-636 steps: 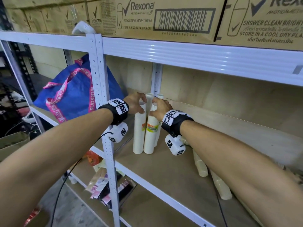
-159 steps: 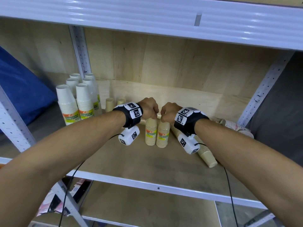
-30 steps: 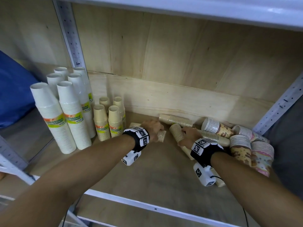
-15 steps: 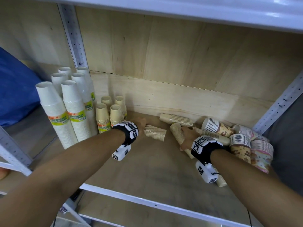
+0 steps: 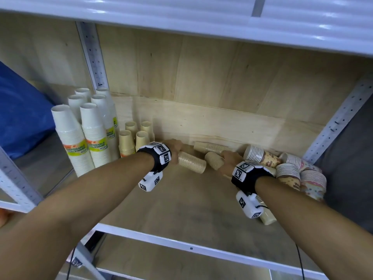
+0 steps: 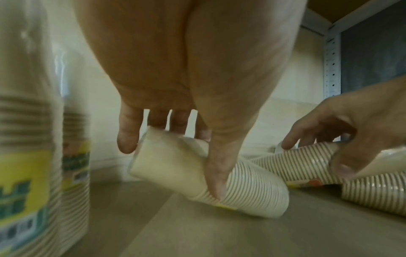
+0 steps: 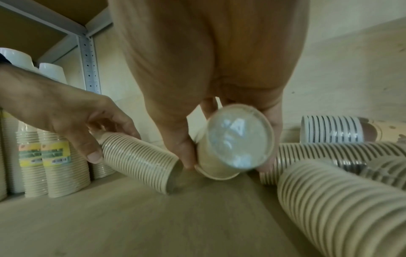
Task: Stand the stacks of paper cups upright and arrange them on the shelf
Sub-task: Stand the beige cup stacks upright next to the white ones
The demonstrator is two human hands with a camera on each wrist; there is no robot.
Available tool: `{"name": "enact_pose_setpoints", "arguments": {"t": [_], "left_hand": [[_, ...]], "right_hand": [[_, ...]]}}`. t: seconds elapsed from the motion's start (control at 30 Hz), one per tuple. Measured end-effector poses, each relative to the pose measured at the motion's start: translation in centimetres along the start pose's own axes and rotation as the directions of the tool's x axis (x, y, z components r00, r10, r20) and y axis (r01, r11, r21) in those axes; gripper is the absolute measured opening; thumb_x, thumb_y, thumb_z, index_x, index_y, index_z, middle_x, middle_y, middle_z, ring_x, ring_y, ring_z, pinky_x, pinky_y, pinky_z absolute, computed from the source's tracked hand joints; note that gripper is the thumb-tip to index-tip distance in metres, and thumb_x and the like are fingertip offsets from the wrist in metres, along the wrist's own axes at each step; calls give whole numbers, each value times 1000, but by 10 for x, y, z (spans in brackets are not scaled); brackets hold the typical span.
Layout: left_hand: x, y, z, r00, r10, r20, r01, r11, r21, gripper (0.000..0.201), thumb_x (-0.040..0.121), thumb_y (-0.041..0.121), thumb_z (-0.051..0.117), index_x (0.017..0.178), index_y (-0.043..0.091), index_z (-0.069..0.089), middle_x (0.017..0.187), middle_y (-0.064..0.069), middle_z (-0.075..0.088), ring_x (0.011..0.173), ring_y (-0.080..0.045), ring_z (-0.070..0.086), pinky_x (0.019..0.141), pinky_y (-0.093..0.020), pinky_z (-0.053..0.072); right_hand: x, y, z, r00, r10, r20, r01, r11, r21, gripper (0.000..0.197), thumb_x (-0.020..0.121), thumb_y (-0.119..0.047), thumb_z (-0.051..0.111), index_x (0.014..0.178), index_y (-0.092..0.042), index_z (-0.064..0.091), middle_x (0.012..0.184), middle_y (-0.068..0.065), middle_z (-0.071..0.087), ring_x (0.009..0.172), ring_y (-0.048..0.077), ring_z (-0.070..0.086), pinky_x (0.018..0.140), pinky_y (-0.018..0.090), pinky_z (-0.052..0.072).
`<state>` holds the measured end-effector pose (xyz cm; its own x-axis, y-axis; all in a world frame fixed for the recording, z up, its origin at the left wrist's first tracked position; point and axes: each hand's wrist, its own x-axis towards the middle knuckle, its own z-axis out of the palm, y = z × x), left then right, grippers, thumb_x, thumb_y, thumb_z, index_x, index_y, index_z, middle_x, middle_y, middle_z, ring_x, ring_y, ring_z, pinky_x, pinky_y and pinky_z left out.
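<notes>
Two tan paper cup stacks lie on the wooden shelf [image 5: 181, 207]. My left hand [image 5: 174, 148] grips the narrow end of the left stack [image 5: 191, 163], thumb in front and fingers behind; this stack [image 6: 241, 187] is tilted, with its wide end on the board. My right hand [image 5: 228, 159] holds the second stack [image 5: 214, 160], whose wrapped open end [image 7: 236, 137] faces the wrist camera. Upright at the left stand tall white stacks [image 5: 88, 138] and short tan stacks [image 5: 133, 140].
More tan stacks lie along the back wall [image 5: 212, 147] and under my right wrist [image 5: 267, 218]. Patterned cup stacks [image 5: 290, 172] are piled lying at the right, by the metal post [image 5: 339, 120]. A blue bag [image 5: 20, 112] sits beyond the left post.
My left hand has come onto the lying tan stack and taken hold of its narrow end. My right hand has kept hold of its stack and barely moved.
</notes>
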<state>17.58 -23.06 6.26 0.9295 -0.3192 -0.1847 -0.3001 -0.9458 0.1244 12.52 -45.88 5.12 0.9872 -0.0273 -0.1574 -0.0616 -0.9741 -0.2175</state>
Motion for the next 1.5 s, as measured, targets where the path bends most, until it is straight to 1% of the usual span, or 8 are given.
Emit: {"name": "enact_pose_setpoints", "arguments": {"t": [0.13,0.23,0.33,0.6,0.93,1.2,1.4,1.5], "left_hand": [[-20,12,-25,995,60,-79,-57,998,34,30,85,17,70,113,23,60,115,0,58,96,-14,53,62,-17,35],[-24,13,-37,997,64,-53,-67,996,-51,48,81,22,76,125,16,57,126,-1,52,113,-20,53,78,-23,39],[-26,14,-44,990,89,-107,-99,990,-96,46,79,19,78,121,14,58,123,-5,52,104,-21,52,82,-28,44],[-34,25,-52,991,86,-99,-97,990,-106,44,77,19,79,117,21,61,113,-2,49,98,-19,53,76,-27,46],[-38,35,-46,987,147,-61,-155,978,-142,51,81,14,74,129,19,55,129,-4,56,116,-22,55,79,-26,43],[-42,32,-56,982,169,-80,-179,974,-140,45,86,10,65,128,22,59,130,-3,55,114,-20,55,81,-26,44],[-41,33,-55,983,133,-128,-151,977,-148,39,88,27,67,125,17,62,127,-4,56,108,-20,56,79,-25,43],[-41,34,-53,982,130,-138,-154,972,-179,42,89,28,66,129,17,59,131,-4,54,114,-22,55,82,-25,43]], "right_hand": [[-12,-10,-17,999,1,-52,1,999,45,47,86,-35,66,122,-8,54,118,10,57,107,28,58,78,28,45],[-19,-21,-29,997,22,-77,-19,999,36,48,76,-30,72,119,-14,56,118,6,57,102,24,58,74,26,43],[-22,-36,-40,997,28,-76,-27,999,21,41,74,-16,74,113,-11,63,115,5,62,90,18,57,54,18,37],[-20,-67,-45,991,5,-132,-3,1000,18,32,79,-14,73,110,-7,68,116,9,65,104,24,64,83,27,51],[-22,-79,-38,995,-81,-60,85,994,69,52,70,-20,79,118,-16,60,119,6,56,103,24,60,75,30,51],[-23,-76,-46,990,-116,-74,121,990,66,42,76,-18,71,117,-13,61,111,7,62,98,25,62,69,27,45],[-21,-75,-43,987,-95,-128,103,993,58,24,75,-28,75,85,-11,61,93,7,61,89,26,62,65,27,46],[-23,-72,-43,985,-82,-149,93,993,68,36,76,-34,72,100,-8,65,100,7,66,91,25,64,72,30,53]]}}
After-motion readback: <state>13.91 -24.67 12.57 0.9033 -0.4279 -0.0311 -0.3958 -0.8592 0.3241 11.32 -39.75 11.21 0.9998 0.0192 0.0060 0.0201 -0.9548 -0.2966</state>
